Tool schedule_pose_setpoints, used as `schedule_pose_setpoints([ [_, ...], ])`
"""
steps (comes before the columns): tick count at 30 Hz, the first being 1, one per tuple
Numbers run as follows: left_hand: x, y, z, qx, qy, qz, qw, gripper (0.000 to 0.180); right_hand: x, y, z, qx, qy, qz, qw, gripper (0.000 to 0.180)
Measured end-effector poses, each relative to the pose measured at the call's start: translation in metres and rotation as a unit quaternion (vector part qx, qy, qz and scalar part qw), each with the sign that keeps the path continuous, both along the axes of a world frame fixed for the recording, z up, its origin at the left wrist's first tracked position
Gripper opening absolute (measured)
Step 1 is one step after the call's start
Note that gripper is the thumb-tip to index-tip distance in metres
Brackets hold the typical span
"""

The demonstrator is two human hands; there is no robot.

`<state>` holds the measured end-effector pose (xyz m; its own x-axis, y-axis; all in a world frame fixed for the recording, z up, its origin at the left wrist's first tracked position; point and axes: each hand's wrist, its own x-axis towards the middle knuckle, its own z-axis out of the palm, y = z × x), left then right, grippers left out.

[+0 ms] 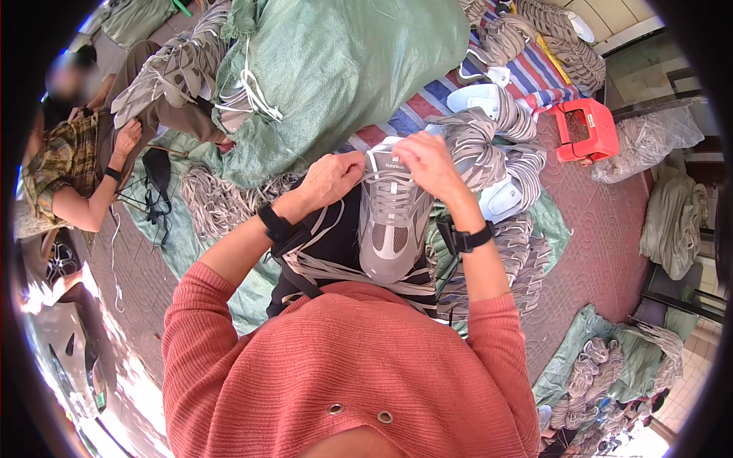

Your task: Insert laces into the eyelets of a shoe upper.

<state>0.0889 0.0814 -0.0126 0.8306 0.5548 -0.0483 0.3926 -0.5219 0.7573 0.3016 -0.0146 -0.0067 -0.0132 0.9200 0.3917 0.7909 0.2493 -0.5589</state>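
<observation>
Grey shoe point(393, 225) between both hands, touching.

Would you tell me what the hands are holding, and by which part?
Both the left hand and right hand grip the grey sneaker at its tongue end, by the laces.

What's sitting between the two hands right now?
In the head view, the tongue end of the grey sneaker with its laces lies between the left hand and right hand.
</observation>
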Motion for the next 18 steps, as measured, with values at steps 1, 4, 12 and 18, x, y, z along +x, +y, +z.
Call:
schedule_pose_setpoints([
  [1, 0.0, -0.001, 0.001, -0.025, -0.001, 0.011, 1.0, 0.011, -0.009, 0.002, 0.002, -0.04, -0.005, 0.019, 0.999, 0.013],
  [4, 0.001, -0.006, -0.008, 0.003, -0.044, 0.033, 0.998, 0.012, -0.024, 0.005, -0.004, -0.089, 0.041, 0.038, 0.994, 0.014],
  [12, 0.007, -0.008, -0.005, -0.027, -0.003, 0.043, 0.999, 0.013, -0.026, 0.0, 0.001, -0.18, 0.148, 0.043, 0.971, 0.024],
  [18, 0.014, 0.002, 0.0, -0.195, 0.02, 0.0, 0.981, 0.023, -0.022, 0.004, -0.013, -0.182, 0.147, 0.033, 0.972, 0.025],
])
